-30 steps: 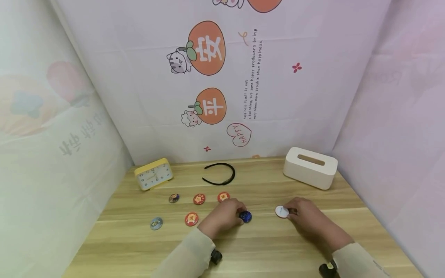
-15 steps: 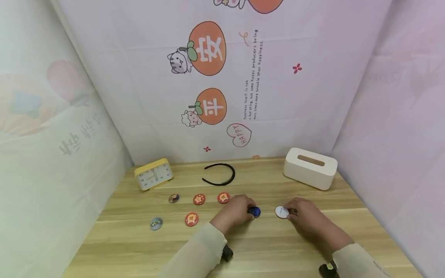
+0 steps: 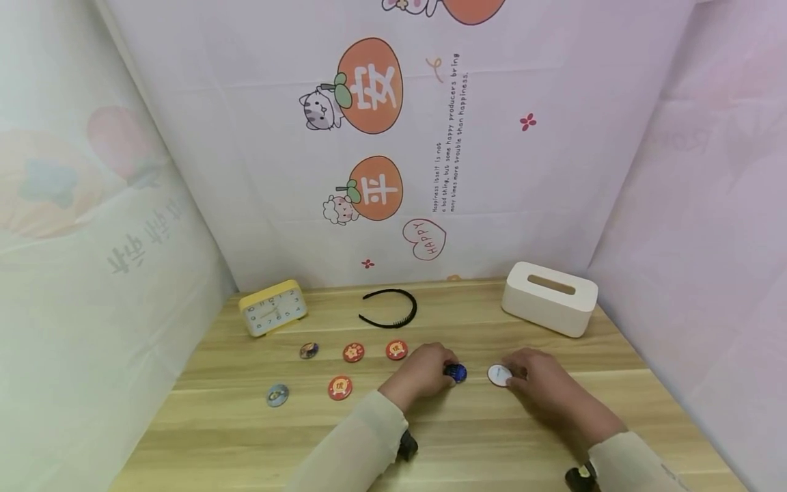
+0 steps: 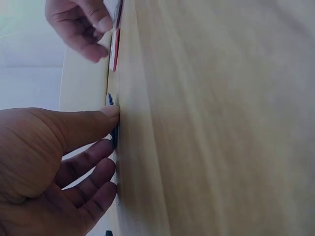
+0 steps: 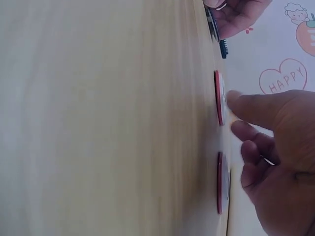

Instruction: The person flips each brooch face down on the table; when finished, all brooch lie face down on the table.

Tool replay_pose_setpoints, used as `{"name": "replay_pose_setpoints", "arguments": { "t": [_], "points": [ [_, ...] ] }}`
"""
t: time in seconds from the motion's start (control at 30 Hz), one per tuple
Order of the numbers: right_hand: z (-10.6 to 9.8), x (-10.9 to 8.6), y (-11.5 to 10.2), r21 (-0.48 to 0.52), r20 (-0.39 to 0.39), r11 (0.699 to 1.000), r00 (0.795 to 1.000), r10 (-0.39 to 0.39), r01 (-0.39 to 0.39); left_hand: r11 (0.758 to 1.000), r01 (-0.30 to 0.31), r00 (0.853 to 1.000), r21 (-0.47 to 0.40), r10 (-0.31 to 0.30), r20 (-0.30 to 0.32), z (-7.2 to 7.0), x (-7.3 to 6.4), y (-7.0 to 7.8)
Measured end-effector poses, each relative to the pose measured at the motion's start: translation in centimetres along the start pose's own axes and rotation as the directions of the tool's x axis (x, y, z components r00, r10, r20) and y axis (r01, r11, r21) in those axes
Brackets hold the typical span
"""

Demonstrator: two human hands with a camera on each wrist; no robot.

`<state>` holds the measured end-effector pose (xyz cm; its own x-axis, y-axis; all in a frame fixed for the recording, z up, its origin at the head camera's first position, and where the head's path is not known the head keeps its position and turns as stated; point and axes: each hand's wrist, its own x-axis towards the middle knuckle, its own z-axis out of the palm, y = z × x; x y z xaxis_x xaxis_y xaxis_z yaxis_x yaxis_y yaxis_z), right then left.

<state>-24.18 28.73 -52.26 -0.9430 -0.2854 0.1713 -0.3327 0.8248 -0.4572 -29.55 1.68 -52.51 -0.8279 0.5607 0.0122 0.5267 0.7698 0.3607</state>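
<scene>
Across the surface point(image 3: 479, 444) I monitor remotely, five badges point(image 3: 340, 387) look done toward nine o'clock, the left hand point(image 3: 428, 370) pinches a blue badge point(image 3: 457, 372), and a white-backed badge point(image 3: 499, 375) apparently remains, at three, by the loosely spread right hand point(image 3: 542, 379).

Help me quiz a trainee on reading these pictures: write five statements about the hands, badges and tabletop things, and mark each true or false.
1. The left hand pinches a dark blue badge. True.
2. In the head view, the black headband lies between the yellow clock and the white tissue box. True.
3. The yellow clock lies face down. False: its numbered dial shows.
4. Three red badges show their printed faces. True.
5. The black headband is in someone's grip. False: it lies on the table; the right hand is at a white-faced badge instead.
</scene>
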Motion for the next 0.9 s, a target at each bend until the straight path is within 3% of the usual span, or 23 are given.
{"name": "replay_pose_setpoints", "arguments": {
  "t": [0.13, 0.33, 0.53, 0.9],
  "points": [
    [0.7, 0.7, -0.9, 0.065, -0.023, 0.998, 1.0, 0.006, -0.004, 1.0, -0.003, 1.0, 0.013, 0.003, -0.017, 0.2, 0.0, -0.2],
    [1.9, 1.8, -2.7, 0.13, 0.02, 0.992, 1.0, -0.006, 0.003, 1.0, -0.025, 0.999, -0.013, 0.025, -0.033, 0.3, 0.1, -0.4],
    [3.0, 2.8, -3.7, 0.128, 0.074, 0.991, 0.996, -0.043, 0.033, 0.998, -0.039, 0.998, -0.047, 0.036, -0.059, 0.5, 0.2, -0.6],
    [3.7, 3.3, -3.7, 0.073, 0.052, 0.988, 0.989, -0.137, 0.133, 0.996, -0.046, 0.997, -0.077, 0.04, -0.073, 0.3, -0.2, -0.4]
  ]
}}
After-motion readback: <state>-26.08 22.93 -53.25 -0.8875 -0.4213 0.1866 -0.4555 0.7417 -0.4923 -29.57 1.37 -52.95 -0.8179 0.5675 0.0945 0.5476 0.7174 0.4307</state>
